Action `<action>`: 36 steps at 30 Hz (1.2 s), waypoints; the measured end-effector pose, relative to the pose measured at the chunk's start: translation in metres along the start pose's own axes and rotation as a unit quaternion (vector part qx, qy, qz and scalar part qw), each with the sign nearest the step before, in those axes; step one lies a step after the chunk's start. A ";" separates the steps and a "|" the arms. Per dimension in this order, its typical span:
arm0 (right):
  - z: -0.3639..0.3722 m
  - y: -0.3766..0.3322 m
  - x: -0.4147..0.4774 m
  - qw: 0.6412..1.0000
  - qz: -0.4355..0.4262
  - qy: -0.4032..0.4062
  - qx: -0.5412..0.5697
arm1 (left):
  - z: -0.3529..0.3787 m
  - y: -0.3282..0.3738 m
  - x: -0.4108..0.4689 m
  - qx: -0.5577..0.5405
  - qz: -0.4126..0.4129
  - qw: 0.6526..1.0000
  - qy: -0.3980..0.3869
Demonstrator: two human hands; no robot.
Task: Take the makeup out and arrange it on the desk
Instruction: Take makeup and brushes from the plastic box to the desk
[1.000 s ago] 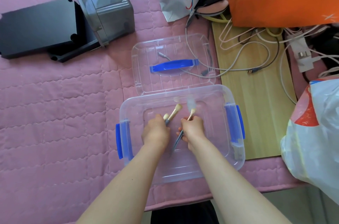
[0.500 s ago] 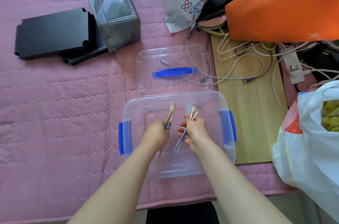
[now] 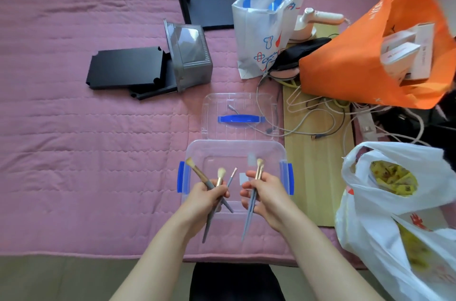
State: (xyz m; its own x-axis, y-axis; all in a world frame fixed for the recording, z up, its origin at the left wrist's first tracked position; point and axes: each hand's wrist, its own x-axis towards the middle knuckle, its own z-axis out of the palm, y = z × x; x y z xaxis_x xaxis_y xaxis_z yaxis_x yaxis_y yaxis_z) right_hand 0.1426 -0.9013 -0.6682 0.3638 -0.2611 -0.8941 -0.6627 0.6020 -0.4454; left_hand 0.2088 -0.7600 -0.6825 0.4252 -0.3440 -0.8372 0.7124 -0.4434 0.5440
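A pink quilted cover (image 3: 86, 140) spreads over most of the surface, with a bare wooden panel (image 3: 318, 177) along its right side. Far right stand an orange bag (image 3: 345, 71) holding white boxes, a white plastic bag (image 3: 385, 202) of yellow packets, and a white printed bag (image 3: 261, 29). Tangled cables (image 3: 320, 118) lie across the wood. At upper left, flat black panels (image 3: 125, 68) sit beside a grey plastic container (image 3: 190, 54). In the centre, a clear storage box (image 3: 234, 152) with blue latches sits open, its lid (image 3: 239, 115) lying just behind it. Above the box, the left hand (image 3: 204, 199) has its fingers clenched around three makeup brushes (image 3: 217, 182), fanned apart. The right hand (image 3: 266, 192) grips two more brushes (image 3: 256, 177), held together, bristles up.
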 end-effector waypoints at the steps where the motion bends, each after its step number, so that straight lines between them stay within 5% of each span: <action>1: -0.001 -0.002 -0.012 1.000 -0.001 -0.013 -0.014 | 0.003 0.001 -0.012 -0.017 0.003 1.000 0.003; 13: 0.000 -0.006 -0.137 0.986 -0.031 -0.101 -0.130 | 0.021 -0.010 -0.144 -0.290 0.034 0.956 0.024; 20: 0.024 0.004 -0.185 0.965 -0.034 -0.155 -0.210 | 0.006 -0.037 -0.218 -0.354 0.045 0.931 0.082; 36: 0.154 0.104 -0.293 0.830 -0.071 -0.315 -0.456 | -0.069 -0.143 -0.373 -0.347 0.102 0.873 0.327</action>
State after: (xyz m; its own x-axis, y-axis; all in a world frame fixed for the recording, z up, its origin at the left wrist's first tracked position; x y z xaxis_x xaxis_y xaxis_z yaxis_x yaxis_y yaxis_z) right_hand 0.0679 -0.6457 -0.4453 0.5602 0.3385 -0.7560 -0.6992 -0.2961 -0.6507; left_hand -0.0130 -0.5113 -0.4521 0.6497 0.2887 -0.7032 0.6544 0.2583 0.7107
